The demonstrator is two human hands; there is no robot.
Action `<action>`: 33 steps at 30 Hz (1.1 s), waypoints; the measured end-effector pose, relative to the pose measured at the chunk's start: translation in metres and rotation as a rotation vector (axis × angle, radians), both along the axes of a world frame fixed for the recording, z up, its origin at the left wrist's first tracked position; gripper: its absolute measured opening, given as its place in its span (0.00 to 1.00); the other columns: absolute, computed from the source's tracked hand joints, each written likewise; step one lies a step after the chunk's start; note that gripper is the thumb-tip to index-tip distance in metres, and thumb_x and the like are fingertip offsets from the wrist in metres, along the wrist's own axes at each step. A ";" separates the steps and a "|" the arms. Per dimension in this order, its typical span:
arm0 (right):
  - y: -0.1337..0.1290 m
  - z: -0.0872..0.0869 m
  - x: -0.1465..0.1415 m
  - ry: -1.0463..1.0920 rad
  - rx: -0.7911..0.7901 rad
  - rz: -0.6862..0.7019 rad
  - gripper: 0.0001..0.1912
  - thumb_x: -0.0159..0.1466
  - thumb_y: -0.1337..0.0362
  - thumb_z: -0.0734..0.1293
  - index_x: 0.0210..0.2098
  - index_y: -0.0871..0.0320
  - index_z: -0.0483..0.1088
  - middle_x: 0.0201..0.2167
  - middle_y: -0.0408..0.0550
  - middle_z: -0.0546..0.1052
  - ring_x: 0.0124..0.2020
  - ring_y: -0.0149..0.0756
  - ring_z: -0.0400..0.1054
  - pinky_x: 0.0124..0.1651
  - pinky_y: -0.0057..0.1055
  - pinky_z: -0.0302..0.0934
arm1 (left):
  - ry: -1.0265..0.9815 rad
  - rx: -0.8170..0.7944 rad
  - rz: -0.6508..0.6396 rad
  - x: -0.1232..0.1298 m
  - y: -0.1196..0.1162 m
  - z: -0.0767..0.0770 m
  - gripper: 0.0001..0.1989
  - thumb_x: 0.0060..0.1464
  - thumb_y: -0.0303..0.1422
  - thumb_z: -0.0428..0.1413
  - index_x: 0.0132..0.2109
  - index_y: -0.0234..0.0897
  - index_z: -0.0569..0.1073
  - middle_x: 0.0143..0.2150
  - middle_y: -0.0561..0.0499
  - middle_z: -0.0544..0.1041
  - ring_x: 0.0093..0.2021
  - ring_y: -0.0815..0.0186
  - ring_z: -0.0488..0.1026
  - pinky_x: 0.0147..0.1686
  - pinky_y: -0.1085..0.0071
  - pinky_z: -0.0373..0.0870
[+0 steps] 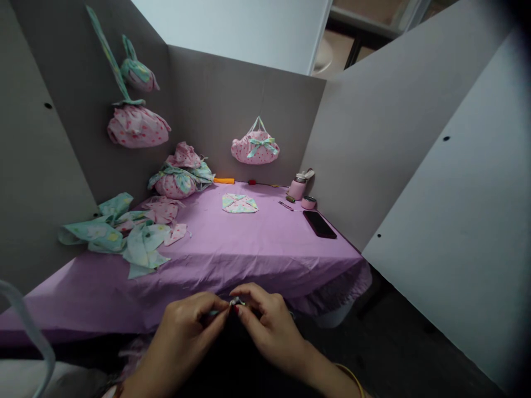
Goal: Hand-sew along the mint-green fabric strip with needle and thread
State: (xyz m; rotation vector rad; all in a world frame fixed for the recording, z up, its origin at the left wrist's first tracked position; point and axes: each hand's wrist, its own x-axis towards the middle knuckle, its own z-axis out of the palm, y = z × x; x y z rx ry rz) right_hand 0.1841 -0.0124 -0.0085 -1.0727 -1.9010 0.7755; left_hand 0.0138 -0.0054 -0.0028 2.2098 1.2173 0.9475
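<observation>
My left hand [193, 326] and my right hand [265, 323] are close together in front of the table's near edge. Between their fingertips is a small piece of light fabric [237, 302], pinched from both sides. Its shape is mostly hidden by the fingers. A little pale green cloth also shows by the left fingers. Beyond the hands, a flat patterned fabric piece [239, 203] in pink and mint lies on the purple tablecloth [215, 237].
Mint and pink cloths [145, 243] lie at the left, before a pile of fabric bundles [176, 182]. Fabric pouches [139, 127] hang on the left wall, another pouch [256, 150] at the back. A phone [319, 224], pink jar [297, 188] and round tin [308, 203] stand right.
</observation>
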 end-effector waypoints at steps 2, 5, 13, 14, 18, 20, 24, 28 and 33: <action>0.002 -0.002 -0.004 0.144 -0.151 0.032 0.11 0.61 0.65 0.60 0.43 0.59 0.65 0.18 0.38 0.63 0.18 0.26 0.53 0.21 0.24 0.48 | -0.005 0.024 -0.031 0.000 0.000 -0.001 0.07 0.52 0.27 0.51 0.31 0.36 0.74 0.27 0.51 0.78 0.26 0.66 0.74 0.25 0.75 0.66; 0.007 -0.005 -0.009 0.349 -0.371 0.118 0.15 0.61 0.59 0.61 0.44 0.60 0.63 0.17 0.35 0.59 0.16 0.24 0.51 0.19 0.21 0.47 | -0.037 0.032 -0.081 0.000 0.001 -0.003 0.08 0.54 0.26 0.50 0.32 0.37 0.74 0.27 0.51 0.78 0.26 0.66 0.74 0.26 0.75 0.66; 0.011 0.005 0.003 0.125 0.020 -0.120 0.11 0.63 0.60 0.61 0.34 0.59 0.72 0.27 0.45 0.68 0.26 0.29 0.62 0.29 0.26 0.56 | -0.062 0.056 -0.065 -0.001 0.003 -0.007 0.09 0.54 0.26 0.51 0.37 0.38 0.75 0.28 0.51 0.78 0.27 0.66 0.73 0.26 0.75 0.66; 0.011 0.006 0.003 0.100 0.048 -0.100 0.09 0.62 0.61 0.62 0.32 0.58 0.73 0.26 0.44 0.67 0.28 0.30 0.62 0.31 0.27 0.56 | -0.056 0.072 -0.072 -0.001 0.004 -0.008 0.09 0.54 0.26 0.51 0.36 0.38 0.76 0.27 0.51 0.77 0.25 0.66 0.73 0.25 0.75 0.66; 0.010 0.006 -0.005 0.169 0.064 -0.035 0.07 0.59 0.66 0.64 0.27 0.57 0.73 0.24 0.42 0.64 0.29 0.31 0.60 0.32 0.28 0.56 | -0.025 0.096 -0.096 0.000 0.004 -0.009 0.09 0.54 0.27 0.51 0.34 0.38 0.76 0.24 0.51 0.75 0.24 0.66 0.72 0.23 0.74 0.65; 0.010 0.003 -0.010 0.250 0.091 -0.062 0.07 0.58 0.66 0.65 0.25 0.58 0.72 0.25 0.43 0.64 0.30 0.31 0.61 0.34 0.28 0.56 | -0.030 0.069 -0.105 -0.001 0.003 -0.009 0.09 0.54 0.27 0.51 0.34 0.38 0.76 0.26 0.50 0.77 0.25 0.66 0.73 0.25 0.74 0.66; 0.016 0.001 -0.012 0.588 -0.043 -0.108 0.08 0.59 0.62 0.65 0.26 0.58 0.67 0.27 0.42 0.65 0.25 0.26 0.60 0.28 0.24 0.56 | -0.060 0.015 -0.080 -0.002 0.002 -0.007 0.08 0.55 0.28 0.51 0.37 0.39 0.76 0.29 0.51 0.79 0.28 0.65 0.74 0.27 0.75 0.67; 0.027 0.021 0.015 1.005 -0.347 -0.114 0.14 0.55 0.56 0.67 0.32 0.55 0.58 0.21 0.36 0.66 0.12 0.19 0.52 0.13 0.17 0.45 | -0.126 -0.079 -0.046 -0.004 0.003 -0.009 0.08 0.56 0.30 0.51 0.36 0.40 0.76 0.32 0.51 0.80 0.33 0.63 0.75 0.32 0.74 0.68; 0.023 0.075 0.092 1.232 -0.167 -0.246 0.10 0.55 0.66 0.67 0.28 0.58 0.59 0.16 0.31 0.57 0.11 0.16 0.49 0.14 0.14 0.46 | -0.160 -0.116 0.026 -0.009 0.007 -0.013 0.08 0.55 0.32 0.52 0.37 0.41 0.76 0.33 0.52 0.80 0.34 0.62 0.75 0.33 0.73 0.69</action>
